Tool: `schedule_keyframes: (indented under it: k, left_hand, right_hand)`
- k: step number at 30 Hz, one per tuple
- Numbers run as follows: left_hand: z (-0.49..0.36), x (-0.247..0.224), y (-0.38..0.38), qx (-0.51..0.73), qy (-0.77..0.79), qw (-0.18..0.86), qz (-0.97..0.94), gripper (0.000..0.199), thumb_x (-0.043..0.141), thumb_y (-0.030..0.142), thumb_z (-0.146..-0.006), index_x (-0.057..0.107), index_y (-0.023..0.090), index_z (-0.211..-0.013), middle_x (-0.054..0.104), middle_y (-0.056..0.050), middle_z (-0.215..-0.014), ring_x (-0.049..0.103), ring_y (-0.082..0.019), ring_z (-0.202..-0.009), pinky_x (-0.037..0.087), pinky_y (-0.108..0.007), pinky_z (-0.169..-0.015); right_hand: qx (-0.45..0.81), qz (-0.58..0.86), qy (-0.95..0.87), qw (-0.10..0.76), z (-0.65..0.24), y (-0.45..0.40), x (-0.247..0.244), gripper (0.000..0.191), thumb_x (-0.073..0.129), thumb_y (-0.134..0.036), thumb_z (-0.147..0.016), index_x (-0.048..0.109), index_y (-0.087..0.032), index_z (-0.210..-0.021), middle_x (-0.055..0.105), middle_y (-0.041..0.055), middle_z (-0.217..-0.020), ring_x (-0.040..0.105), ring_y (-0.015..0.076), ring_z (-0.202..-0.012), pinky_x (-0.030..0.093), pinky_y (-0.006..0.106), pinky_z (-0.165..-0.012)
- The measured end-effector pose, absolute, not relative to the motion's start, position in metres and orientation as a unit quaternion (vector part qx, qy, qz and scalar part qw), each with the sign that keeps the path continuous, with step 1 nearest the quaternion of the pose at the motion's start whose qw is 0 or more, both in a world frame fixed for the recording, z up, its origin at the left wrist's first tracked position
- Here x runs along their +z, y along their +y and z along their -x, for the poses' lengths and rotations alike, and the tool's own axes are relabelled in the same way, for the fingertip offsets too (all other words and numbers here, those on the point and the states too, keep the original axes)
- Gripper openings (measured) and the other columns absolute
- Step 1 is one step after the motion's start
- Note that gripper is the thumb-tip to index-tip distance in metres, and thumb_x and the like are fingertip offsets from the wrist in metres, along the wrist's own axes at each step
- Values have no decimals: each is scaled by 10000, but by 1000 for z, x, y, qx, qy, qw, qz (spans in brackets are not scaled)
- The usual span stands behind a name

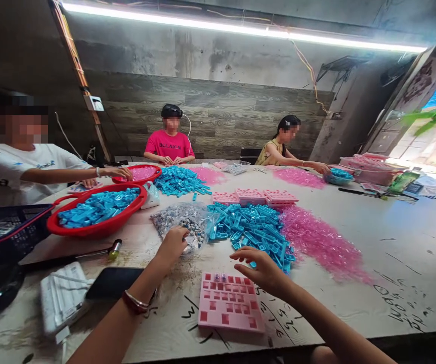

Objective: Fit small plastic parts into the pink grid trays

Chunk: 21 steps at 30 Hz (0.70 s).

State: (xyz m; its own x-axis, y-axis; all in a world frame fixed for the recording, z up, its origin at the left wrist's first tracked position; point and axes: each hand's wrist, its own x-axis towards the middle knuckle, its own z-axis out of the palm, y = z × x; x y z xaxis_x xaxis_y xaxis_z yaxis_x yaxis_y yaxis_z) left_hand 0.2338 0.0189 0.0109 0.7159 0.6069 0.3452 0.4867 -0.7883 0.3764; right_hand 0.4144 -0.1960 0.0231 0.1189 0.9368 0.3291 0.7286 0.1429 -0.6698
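Note:
A pink tray (230, 302) with square and oblong slots lies flat near the table's front edge, with two small clear pieces (220, 277) in its top row. My left hand (174, 243) is at the clear bag of small beads and parts (168, 217), fingers curled together; whatever they hold is too small to make out. Above the tray's upper right corner, my right hand (258, 267) hovers with its fingers apart and nothing in them. Just beyond it spreads a pile of blue plastic pieces (256, 222), bordered by clear pink pieces (320, 240).
Stacked pink trays (250, 196) stand behind the blue pile. At left are a red basket of blue pieces (96, 210), a dark basket (16, 230), a hammer (114, 248), a phone (115, 283) and a white power bank (62, 298). Three people sit around the table (400, 227).

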Motion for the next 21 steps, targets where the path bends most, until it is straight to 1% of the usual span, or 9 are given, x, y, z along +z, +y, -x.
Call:
schedule_keyframes:
  k: [2,5,7,10,12,14,18,21]
  left_hand:
    - [-236,15,11,271,256,165,-913,301,505,-27,-703,660,141,-899,653,-62,-901,616,-176,-836,508,-296,-788]
    - [-240,22,-12,347,140,301,-877,278,533,49,-742,615,156,-985,590,-52,-957,601,-153,-849,546,-281,-754]
    - [-243,24,-30,343,75,400,-847,334,578,100,-738,578,177,-1064,546,-41,-975,600,-143,-845,566,-282,-741]
    - [-246,21,-53,281,25,498,-820,448,639,124,-711,527,200,-1138,509,-37,-1006,607,-138,-842,575,-300,-750]
    - [-248,17,-62,252,20,532,-808,478,674,132,-695,514,198,-1140,500,-41,-1015,603,-146,-855,576,-306,-744]
    - [-250,13,-67,241,19,549,-800,451,698,145,-688,526,188,-1103,497,-42,-1011,590,-151,-868,576,-309,-739]
    - [-254,5,-69,231,20,569,-789,344,712,187,-702,559,163,-1010,505,-38,-980,555,-144,-864,572,-303,-734]
    - [-256,-1,-68,225,41,598,-768,381,745,232,-681,552,154,-1001,513,-37,-957,550,-142,-846,560,-290,-711]
  right_hand:
    - [116,630,-656,399,-414,-196,23,191,582,-190,-825,665,-195,-997,655,56,-934,609,169,-810,511,328,-744]
    - [70,600,-673,426,-412,-196,23,232,556,-214,-853,633,-204,-1071,644,68,-979,610,168,-807,518,336,-746]
    - [45,579,-684,441,-410,-196,25,245,541,-228,-871,617,-211,-1103,632,80,-1032,616,172,-847,525,331,-751]
    - [41,550,-705,445,-406,-195,27,179,557,-236,-875,646,-210,-1028,649,78,-1027,626,183,-921,524,322,-798]
    - [71,538,-723,428,-405,-195,28,122,582,-231,-863,670,-207,-944,673,63,-953,638,178,-901,522,303,-800]
    - [104,532,-734,408,-404,-194,28,96,602,-225,-850,684,-207,-897,679,53,-900,646,167,-848,524,279,-762]
    - [116,542,-734,393,-404,-194,26,95,614,-229,-837,701,-210,-869,679,59,-898,643,169,-836,520,278,-751]
    - [118,547,-734,384,-404,-194,24,117,600,-236,-848,709,-212,-886,694,61,-901,650,170,-837,517,278,-749]
